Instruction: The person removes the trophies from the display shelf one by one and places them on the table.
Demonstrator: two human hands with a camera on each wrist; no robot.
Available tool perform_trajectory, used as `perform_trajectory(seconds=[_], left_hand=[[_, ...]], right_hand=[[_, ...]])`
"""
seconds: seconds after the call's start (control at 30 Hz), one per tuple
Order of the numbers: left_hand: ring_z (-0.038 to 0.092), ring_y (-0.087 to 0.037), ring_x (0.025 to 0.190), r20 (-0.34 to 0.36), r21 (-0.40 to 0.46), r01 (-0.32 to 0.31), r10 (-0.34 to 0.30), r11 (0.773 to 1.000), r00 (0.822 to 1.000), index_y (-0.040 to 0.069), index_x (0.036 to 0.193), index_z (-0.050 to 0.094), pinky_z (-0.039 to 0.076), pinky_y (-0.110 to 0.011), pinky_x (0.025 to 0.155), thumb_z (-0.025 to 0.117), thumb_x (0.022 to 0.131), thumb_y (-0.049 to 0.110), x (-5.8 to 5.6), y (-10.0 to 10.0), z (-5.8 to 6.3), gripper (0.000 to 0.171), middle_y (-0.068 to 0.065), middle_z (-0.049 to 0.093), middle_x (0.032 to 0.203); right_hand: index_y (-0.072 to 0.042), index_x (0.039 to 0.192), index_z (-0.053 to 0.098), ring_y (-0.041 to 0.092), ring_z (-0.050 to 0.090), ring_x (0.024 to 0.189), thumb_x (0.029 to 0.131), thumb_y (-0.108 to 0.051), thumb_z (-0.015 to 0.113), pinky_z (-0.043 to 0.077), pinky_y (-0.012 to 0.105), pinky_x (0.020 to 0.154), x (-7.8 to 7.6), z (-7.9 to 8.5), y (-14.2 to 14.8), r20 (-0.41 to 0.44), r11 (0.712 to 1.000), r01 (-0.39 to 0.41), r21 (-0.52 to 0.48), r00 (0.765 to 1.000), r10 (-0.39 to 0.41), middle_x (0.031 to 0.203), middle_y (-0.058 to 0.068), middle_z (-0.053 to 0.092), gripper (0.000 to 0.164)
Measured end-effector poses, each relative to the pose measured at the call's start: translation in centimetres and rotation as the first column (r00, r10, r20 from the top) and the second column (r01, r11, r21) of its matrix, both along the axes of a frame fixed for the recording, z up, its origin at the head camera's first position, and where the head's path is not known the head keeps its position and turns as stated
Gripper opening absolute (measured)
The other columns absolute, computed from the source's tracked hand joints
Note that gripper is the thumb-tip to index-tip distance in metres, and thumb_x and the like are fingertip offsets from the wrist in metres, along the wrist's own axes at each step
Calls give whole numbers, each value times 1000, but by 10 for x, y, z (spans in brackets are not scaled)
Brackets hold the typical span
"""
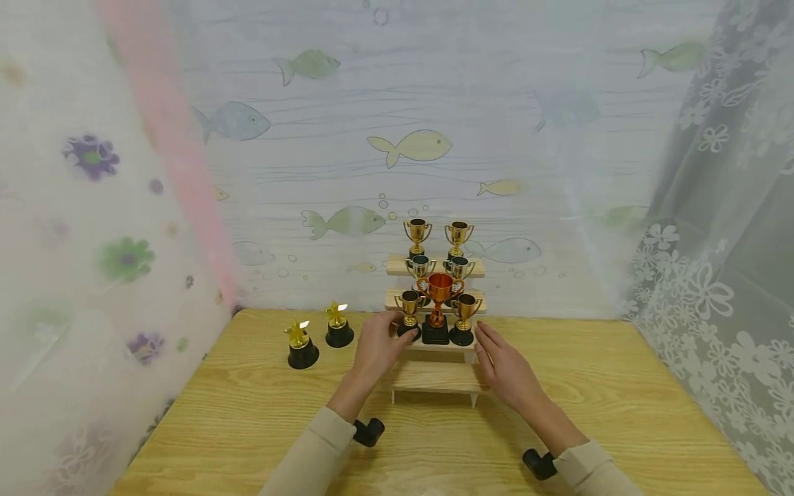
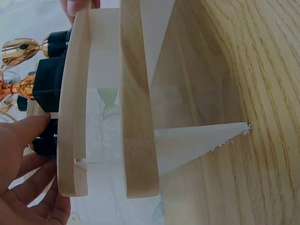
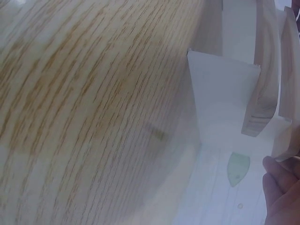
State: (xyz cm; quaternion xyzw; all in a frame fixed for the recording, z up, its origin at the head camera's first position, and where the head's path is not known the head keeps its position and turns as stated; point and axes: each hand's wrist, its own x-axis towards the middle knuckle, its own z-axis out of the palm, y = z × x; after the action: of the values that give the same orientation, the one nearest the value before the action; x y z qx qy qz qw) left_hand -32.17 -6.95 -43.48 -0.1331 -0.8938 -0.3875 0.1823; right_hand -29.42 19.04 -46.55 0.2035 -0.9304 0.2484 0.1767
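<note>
A tiered wooden stand (image 1: 436, 375) carries several small trophy cups. My left hand (image 1: 375, 344) pinches the black base of the left gold trophy cup (image 1: 410, 303) on the second step from the bottom; in the left wrist view the thumb (image 2: 29, 127) lies on that base (image 2: 46, 138). Beside it, in the middle, stands a larger copper-coloured trophy cup (image 1: 440, 287) on a square black base. To its right is another gold trophy cup (image 1: 465, 308). My right hand (image 1: 507, 370), fingers fairly straight, touches the right end of that step, close to this cup.
Two gold star trophies (image 1: 302, 350) (image 1: 338, 332) stand on the wooden table (image 1: 248, 413), left of the stand. Two silver-toned cups (image 1: 420, 266) and two gold cups (image 1: 418, 234) occupy the upper steps. A fish-patterned curtain (image 1: 496, 89) hangs right behind.
</note>
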Motion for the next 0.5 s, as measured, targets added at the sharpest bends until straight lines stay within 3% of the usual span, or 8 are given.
perform_trajectory(seconds=[0.2, 0.5], left_hand=[[63, -17, 82, 1, -1, 3, -3, 1000, 1000, 8, 112, 75, 54, -35, 70, 81, 91, 24, 1, -1, 1, 27, -5, 74, 103], [70, -29, 101, 12, 45, 29, -30, 999, 999, 7, 115, 74, 58, -45, 85, 79, 92, 21, 8, -6, 9, 28, -11, 74, 111]], right_hand=[[6, 148, 49, 42, 49, 137, 110, -19, 47, 45, 57, 106, 1, 0, -1, 13, 1000, 3, 0, 1000, -3, 156, 22, 44, 45], [6, 149, 47, 43, 49, 137, 111, -20, 45, 45, 58, 105, 1, 1, 0, 18, 1000, -1, -4, 1000, 1, 157, 22, 43, 46]])
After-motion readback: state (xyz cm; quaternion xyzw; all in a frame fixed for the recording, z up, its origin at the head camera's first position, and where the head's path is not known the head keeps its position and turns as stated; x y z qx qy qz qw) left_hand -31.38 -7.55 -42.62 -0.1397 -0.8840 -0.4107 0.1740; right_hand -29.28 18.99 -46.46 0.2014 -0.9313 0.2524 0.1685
